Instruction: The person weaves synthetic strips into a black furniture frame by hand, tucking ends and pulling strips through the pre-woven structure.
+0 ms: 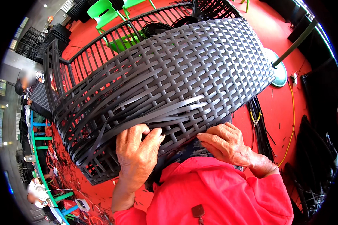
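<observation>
A dark grey woven panel (214,63) of flat plastic strips lies tilted across the frame before me. Its right part is closely woven; on the left, several loose strips (112,84) bow over the open bars. My left hand (137,152) is at the near edge of the weave, with fingers curled around a flat plastic strip (165,114) that runs up to the right. My right hand (226,143) rests by the near edge farther right, its fingers bent and closed. Whatever is between those fingertips is hidden.
A dark slatted frame (90,56) adjoins the panel's far side. Green chairs (103,13) stand behind on the red floor (285,108). On the right are yellow-handled pliers (255,119), bundled black strips (264,140), a yellow cable (292,123) and a pole's round base (279,73). People work at far left.
</observation>
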Available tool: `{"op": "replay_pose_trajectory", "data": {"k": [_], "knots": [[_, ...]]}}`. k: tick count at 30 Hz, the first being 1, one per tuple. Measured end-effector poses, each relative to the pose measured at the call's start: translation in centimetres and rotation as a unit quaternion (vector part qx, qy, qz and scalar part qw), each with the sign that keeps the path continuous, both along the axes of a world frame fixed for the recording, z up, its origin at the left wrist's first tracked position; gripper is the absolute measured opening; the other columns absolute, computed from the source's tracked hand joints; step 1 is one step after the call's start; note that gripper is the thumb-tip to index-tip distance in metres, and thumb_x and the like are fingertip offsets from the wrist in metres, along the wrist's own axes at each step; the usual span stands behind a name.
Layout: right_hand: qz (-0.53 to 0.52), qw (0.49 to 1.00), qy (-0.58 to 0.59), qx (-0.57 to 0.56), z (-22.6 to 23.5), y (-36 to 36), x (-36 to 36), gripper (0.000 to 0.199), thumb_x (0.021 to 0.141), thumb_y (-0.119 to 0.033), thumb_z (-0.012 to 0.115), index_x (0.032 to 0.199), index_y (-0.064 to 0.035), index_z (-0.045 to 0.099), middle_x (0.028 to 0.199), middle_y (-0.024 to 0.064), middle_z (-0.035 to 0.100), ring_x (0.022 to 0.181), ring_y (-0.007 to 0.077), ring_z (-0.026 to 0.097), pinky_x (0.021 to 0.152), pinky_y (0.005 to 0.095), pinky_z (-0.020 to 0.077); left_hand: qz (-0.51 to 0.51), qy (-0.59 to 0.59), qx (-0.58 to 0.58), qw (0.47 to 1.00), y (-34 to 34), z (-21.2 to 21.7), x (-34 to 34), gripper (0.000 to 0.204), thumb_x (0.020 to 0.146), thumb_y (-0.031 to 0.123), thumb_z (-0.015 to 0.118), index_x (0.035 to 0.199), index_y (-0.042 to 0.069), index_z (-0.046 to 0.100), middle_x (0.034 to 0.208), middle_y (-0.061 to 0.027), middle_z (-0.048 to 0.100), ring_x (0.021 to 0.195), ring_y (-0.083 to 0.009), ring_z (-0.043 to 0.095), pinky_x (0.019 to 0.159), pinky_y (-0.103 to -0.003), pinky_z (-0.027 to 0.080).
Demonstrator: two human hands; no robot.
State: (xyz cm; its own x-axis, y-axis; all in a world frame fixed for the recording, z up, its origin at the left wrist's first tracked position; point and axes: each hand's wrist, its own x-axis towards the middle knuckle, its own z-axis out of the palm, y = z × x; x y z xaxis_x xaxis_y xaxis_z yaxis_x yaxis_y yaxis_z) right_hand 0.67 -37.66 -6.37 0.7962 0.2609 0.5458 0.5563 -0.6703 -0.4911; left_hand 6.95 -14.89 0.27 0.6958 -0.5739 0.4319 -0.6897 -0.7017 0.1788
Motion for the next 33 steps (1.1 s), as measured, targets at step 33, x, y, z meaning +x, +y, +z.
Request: {"op": "replay_pose_trajectory", "data": {"k": [33], "knots": [[0.065, 0.996, -0.029, -0.053, 1.9, 4.9, 3.9, 0.040, 0.061, -0.020, 0.077, 0.099, -0.0155, 0.067, 0.082, -0.0014, 0.052, 0.070, 0.0154, 0.050, 0.062, 0.0300, 0.0388, -0.001, 0.062, 0.052, 0.997, 4.6, 2.5, -0.5, 0.018, 0.065, 0.003, 0.071, 0.080, 0.007, 0.061, 0.079, -0.0039, 0.055, 0.072, -0.0217, 0.054, 0.063, -0.034, 0.038]]}}
